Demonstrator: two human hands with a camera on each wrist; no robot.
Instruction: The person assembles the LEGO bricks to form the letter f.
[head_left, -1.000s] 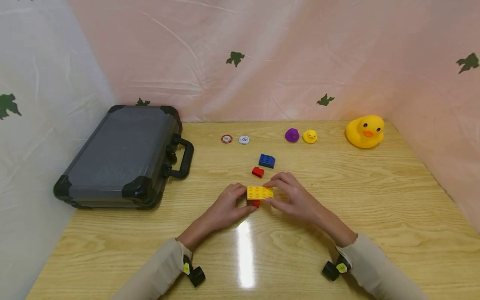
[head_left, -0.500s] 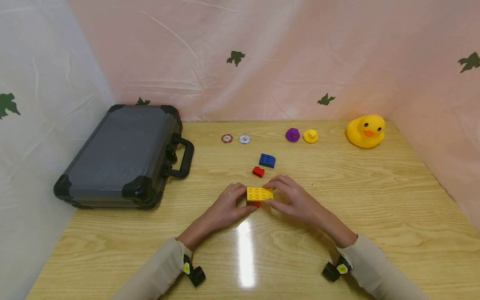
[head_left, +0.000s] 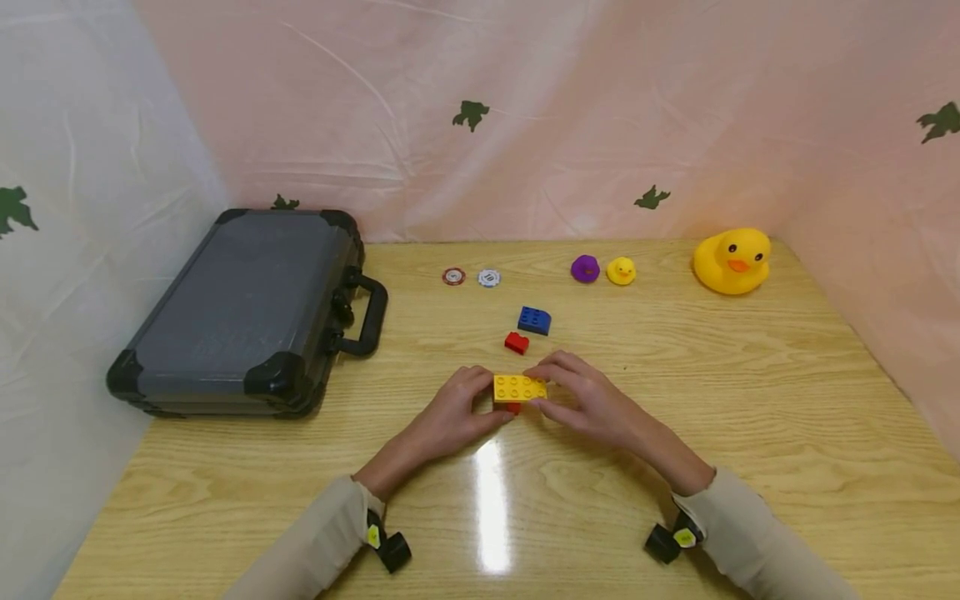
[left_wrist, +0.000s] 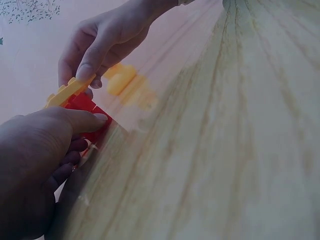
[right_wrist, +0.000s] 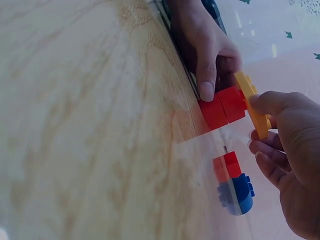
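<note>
Head view: little has changed over the last second; the right fingers sit barely lower, suggesting steady pressure rather than rearrangement. The fingers of the left hand (head_left: 459,410) pinch the red stack (right_wrist: 215,114); those of the right hand (head_left: 592,402) pinch the yellow brick (head_left: 517,388) at its top. Well left of the left fingers, the gray case (head_left: 232,308) lies closed on the counter (head_left: 720,358), contents hidden.
</note>
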